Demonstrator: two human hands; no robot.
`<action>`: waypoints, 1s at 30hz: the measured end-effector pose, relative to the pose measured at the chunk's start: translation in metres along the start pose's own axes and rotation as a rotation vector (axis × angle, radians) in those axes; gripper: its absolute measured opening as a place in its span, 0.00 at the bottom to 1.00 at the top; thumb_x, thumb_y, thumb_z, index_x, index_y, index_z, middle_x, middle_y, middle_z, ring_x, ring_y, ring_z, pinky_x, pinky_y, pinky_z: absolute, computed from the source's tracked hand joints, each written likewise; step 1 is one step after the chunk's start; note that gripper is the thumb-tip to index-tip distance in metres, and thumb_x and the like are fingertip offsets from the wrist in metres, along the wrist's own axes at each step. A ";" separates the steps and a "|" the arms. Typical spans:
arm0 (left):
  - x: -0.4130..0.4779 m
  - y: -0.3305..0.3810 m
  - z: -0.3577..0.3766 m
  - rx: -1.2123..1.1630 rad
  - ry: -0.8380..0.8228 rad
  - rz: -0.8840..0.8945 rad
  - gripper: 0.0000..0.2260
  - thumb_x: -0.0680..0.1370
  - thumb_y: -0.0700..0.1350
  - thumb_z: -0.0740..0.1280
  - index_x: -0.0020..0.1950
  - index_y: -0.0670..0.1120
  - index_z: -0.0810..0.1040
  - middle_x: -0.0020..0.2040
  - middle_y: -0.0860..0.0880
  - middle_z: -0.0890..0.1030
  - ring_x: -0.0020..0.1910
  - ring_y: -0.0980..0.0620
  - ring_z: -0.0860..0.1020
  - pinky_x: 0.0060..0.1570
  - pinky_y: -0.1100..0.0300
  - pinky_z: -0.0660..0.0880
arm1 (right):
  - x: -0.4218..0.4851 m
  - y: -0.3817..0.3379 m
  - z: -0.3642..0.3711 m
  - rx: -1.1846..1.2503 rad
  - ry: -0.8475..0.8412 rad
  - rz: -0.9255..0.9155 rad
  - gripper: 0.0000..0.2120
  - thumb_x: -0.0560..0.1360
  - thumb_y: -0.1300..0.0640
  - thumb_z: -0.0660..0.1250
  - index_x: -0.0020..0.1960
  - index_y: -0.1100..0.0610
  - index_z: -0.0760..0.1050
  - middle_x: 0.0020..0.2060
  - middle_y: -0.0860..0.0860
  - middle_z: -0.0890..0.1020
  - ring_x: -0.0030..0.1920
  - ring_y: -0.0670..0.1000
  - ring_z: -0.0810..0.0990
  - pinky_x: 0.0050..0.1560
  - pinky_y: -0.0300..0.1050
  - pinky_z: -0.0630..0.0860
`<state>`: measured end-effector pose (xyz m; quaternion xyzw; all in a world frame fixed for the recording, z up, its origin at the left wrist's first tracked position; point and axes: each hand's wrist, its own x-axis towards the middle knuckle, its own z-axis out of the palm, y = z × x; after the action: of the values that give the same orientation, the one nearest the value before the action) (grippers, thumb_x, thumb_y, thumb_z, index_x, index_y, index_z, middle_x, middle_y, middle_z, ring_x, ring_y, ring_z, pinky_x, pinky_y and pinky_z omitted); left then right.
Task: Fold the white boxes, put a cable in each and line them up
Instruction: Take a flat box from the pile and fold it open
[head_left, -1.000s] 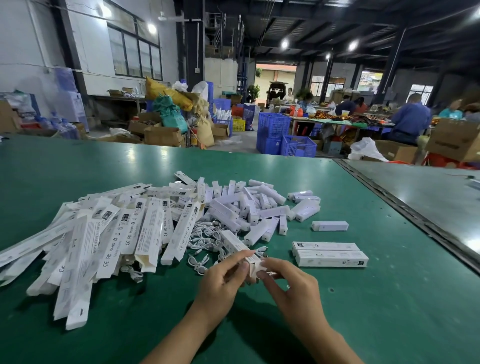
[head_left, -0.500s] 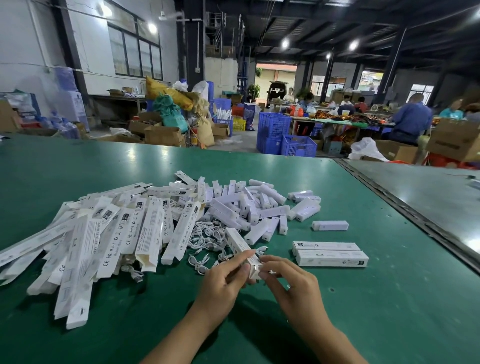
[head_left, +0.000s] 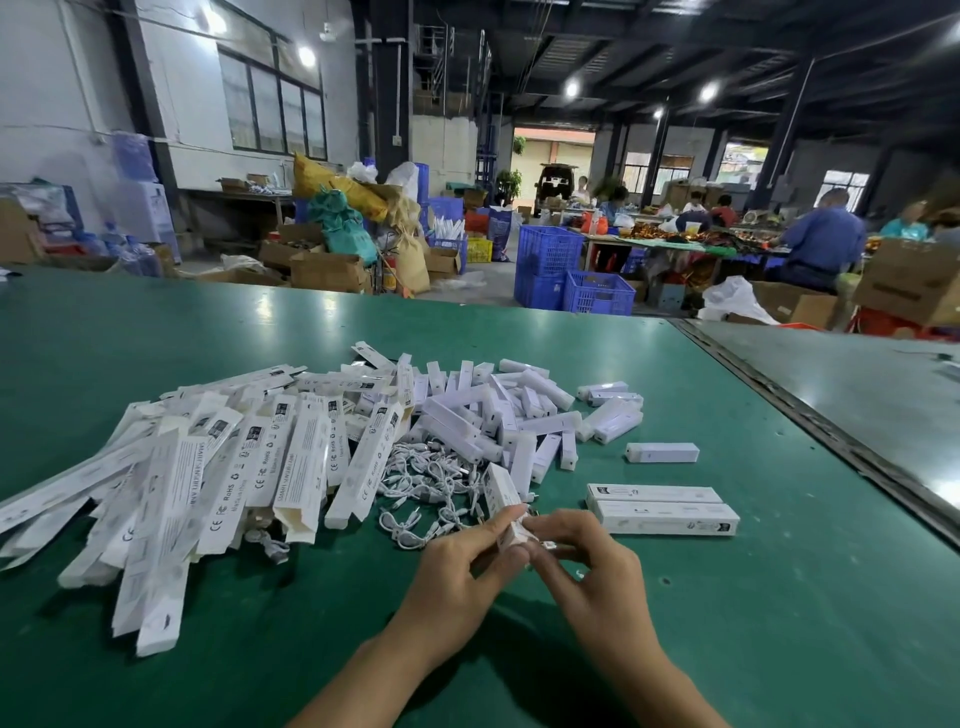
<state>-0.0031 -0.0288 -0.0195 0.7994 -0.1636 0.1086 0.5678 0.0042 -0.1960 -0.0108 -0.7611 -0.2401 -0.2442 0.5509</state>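
Note:
A long white box points away from me over the green table, and my left hand grips its near end. My right hand pinches a white cable plug right at the box's open near end. Two folded white boxes lie side by side to the right of my hands. A heap of white cables lies just beyond my left hand. Flat unfolded box sleeves spread over the left of the table.
Several short white blocks are piled behind the cables, with a single one apart at the right. A metal seam runs along the table's right side. Blue crates, cartons and seated people fill the hall beyond.
My hands have shifted slightly toward me and lower with the box. My right fingers have drawn closer to the box's near end, still at the cable.

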 end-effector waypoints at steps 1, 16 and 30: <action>0.000 0.001 0.000 0.003 0.004 0.006 0.17 0.77 0.60 0.67 0.65 0.64 0.73 0.49 0.68 0.82 0.54 0.72 0.77 0.51 0.78 0.69 | 0.000 -0.001 0.001 0.027 0.004 0.039 0.07 0.71 0.53 0.73 0.47 0.47 0.77 0.43 0.41 0.84 0.44 0.42 0.84 0.45 0.34 0.78; 0.000 0.009 0.002 0.076 0.126 0.122 0.13 0.80 0.51 0.63 0.63 0.64 0.74 0.52 0.65 0.82 0.53 0.65 0.80 0.52 0.72 0.73 | 0.003 -0.008 0.007 0.573 -0.098 0.635 0.15 0.70 0.52 0.75 0.54 0.54 0.79 0.45 0.55 0.81 0.43 0.51 0.82 0.37 0.45 0.78; 0.002 -0.008 0.000 0.161 0.220 0.003 0.17 0.79 0.56 0.64 0.66 0.67 0.66 0.45 0.55 0.78 0.46 0.58 0.76 0.48 0.71 0.72 | 0.005 0.003 0.013 0.761 0.193 0.870 0.14 0.81 0.52 0.61 0.59 0.63 0.70 0.44 0.57 0.84 0.32 0.51 0.81 0.33 0.42 0.76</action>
<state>0.0020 -0.0267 -0.0260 0.8254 -0.0920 0.2092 0.5162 0.0117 -0.1839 -0.0137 -0.5127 0.0746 0.0396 0.8544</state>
